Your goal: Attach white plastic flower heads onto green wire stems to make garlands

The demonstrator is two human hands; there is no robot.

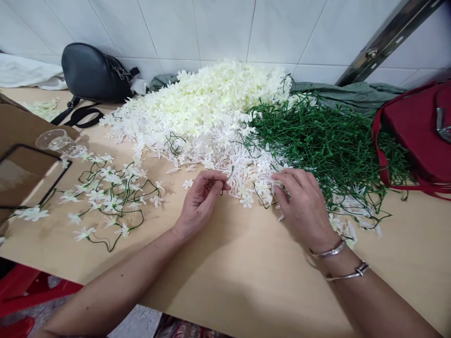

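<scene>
My left hand (pixel 201 202) is closed in a pinch on a thin green artificial stem (pixel 231 172), whose tip sticks up past the fingertips. To its right, my right hand (pixel 303 203) reaches down to the near edge of the white pile, thumb and fingertips apart beside loose white pieces. Thin white stamen-like pieces (pixel 243 164) lie in front of both hands, with a heap of cream fabric petals (pixel 218 94) behind. A mass of green plastic stems (pixel 317 141) lies beyond my right hand. Assembled white flowers on stems (pixel 112 188) are spread left of my left hand.
A black bag (pixel 95 72) stands at the back left by the tiled wall, and a red bag (pixel 416 131) at the right. A clear plastic cup (pixel 58 141) lies beside a cardboard box (pixel 21 141). A red stool (pixel 31 286) shows below the table's left edge.
</scene>
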